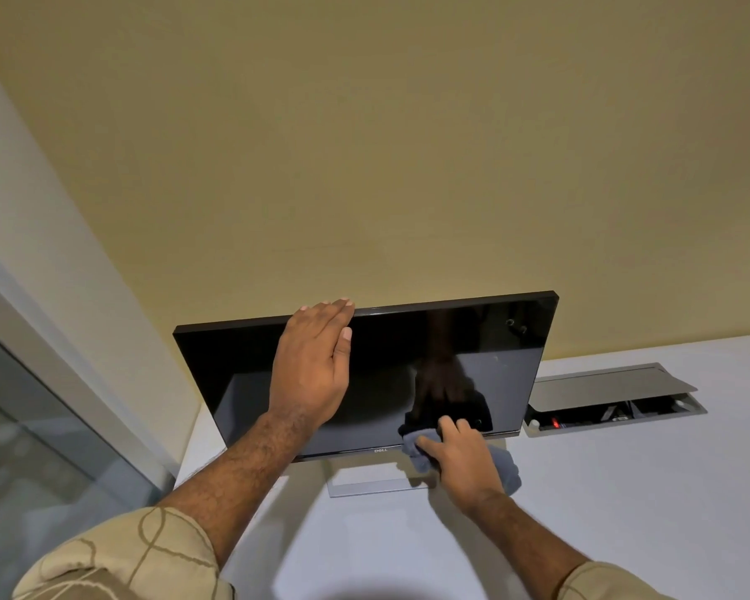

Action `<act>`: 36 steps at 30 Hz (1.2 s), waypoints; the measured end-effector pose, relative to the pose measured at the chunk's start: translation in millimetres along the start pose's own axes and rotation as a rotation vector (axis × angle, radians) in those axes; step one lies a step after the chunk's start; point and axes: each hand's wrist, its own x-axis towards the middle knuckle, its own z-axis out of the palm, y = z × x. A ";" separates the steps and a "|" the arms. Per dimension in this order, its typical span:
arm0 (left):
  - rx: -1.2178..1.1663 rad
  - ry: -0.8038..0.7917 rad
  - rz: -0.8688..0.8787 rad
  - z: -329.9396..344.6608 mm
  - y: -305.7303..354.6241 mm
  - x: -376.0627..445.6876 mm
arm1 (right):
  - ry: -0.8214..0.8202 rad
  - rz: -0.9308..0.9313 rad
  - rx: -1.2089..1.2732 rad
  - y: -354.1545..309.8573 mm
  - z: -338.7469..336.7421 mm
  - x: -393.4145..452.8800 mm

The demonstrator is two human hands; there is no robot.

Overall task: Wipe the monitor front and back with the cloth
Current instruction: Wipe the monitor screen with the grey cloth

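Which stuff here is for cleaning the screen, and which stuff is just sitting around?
For the job:
- monitor, screen dark
- grey cloth, pressed on the screen's lower edge
- right hand, gripping the cloth
- left hand, flat on the monitor's top edge

Just sitting around:
- open cable box set in the white desk
- yellow wall

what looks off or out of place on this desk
The cable box set into the desk right of the monitor has its lid propped open, showing plugs and a red light inside. The screen also bears a few small smudges near its upper right. Nothing looks spilled or broken.
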 end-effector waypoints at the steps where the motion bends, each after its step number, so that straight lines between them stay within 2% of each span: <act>1: -0.001 0.004 0.001 0.2 0.2 -0.3 | -0.020 0.002 0.003 -0.5 4.2 -3.0; 9: -0.019 0.030 -0.002 1.3 2.8 -1.0 | -0.105 0.015 -0.005 -16.0 8.1 -8.2; 14: -0.037 0.049 0.006 1.6 3.0 -2.4 | -0.198 0.144 0.010 7.1 16.7 -15.1; 16: -0.037 0.053 0.005 2.4 3.5 -3.2 | -0.182 0.238 0.053 18.9 11.9 -25.1; 20: -0.040 0.066 0.000 4.2 5.1 -2.8 | -0.139 0.293 0.149 35.8 9.8 -35.0; 25: -0.042 0.099 0.004 6.4 5.6 -2.4 | -0.023 0.167 0.149 26.9 22.5 -36.9; 27: -0.042 0.103 0.007 6.9 6.1 -1.8 | -0.055 0.082 0.099 19.3 8.1 -33.2; 29: -0.046 0.110 0.007 7.0 7.1 -1.9 | -0.157 0.109 0.163 23.2 5.2 -31.6; 30: -0.049 0.115 0.005 6.9 7.5 -2.2 | -0.274 0.176 0.169 26.9 4.2 -30.9; 32: -0.053 0.120 0.004 6.5 8.3 -2.9 | -0.349 0.228 0.093 27.7 0.1 -32.7; 36: -0.053 0.120 0.027 4.8 7.2 -3.6 | -0.340 0.259 0.062 26.8 0.3 -29.5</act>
